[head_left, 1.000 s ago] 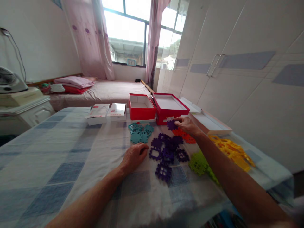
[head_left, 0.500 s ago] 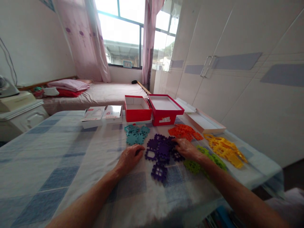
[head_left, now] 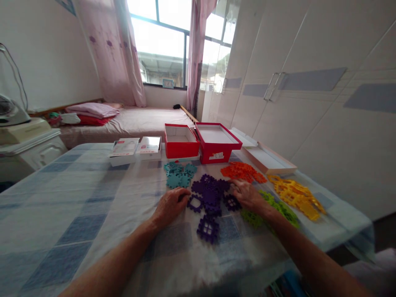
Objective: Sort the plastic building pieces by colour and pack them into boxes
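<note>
"Head camera: what lies between your hands?"
"Purple notched-edged tiles (head_left: 211,197), some solid, some window-cut, heaped on the checked tablecloth (head_left: 130,189)."
"Gripping any?"
"I can't tell: my left hand (head_left: 170,203) curls beside them, my right hand (head_left: 248,194) rests at their edge."

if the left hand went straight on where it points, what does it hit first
Probably the purple pieces just ahead of the left hand, though any gap is hard to judge.
</note>
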`<action>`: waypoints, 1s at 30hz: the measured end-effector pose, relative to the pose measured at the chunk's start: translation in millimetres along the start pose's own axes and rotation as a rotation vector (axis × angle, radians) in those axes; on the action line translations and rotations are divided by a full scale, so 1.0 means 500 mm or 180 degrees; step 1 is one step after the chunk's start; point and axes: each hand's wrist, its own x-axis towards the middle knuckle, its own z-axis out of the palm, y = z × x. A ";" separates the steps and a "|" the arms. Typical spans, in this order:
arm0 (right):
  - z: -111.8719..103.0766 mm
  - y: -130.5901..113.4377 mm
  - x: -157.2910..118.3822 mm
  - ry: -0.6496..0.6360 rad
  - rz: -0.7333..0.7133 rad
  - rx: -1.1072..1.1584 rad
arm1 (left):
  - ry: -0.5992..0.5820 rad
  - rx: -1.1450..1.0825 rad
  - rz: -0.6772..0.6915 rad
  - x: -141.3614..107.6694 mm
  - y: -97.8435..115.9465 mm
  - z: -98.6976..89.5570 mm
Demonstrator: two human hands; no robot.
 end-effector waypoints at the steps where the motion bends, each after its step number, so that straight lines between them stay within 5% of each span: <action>1: -0.006 -0.007 -0.013 0.0060 -0.0027 -0.0059 | 0.0012 0.0028 0.0030 -0.002 0.004 -0.003; 5: -0.023 -0.027 -0.071 -0.0020 0.0171 -0.0594 | -0.0082 0.0324 0.0478 -0.016 0.031 -0.024; 10: -0.011 -0.027 -0.089 -0.0194 0.0312 -0.0869 | -0.0862 0.0543 0.1592 -0.036 0.064 -0.027; 13: 0.003 -0.028 -0.073 -0.0124 0.0284 -0.0844 | -0.0952 0.0667 0.1566 -0.038 0.068 -0.006; 18: 0.018 -0.047 -0.052 0.0305 0.0279 -0.0907 | -0.0557 0.0821 0.1448 -0.035 0.074 0.024; 23: 0.047 -0.098 -0.095 0.0934 0.0076 0.0249 | -0.0141 0.0580 0.1379 -0.038 0.075 0.014; 30: 0.091 -0.144 -0.181 0.0636 0.0108 0.1239 | -0.0240 0.0569 0.1611 -0.045 0.066 0.004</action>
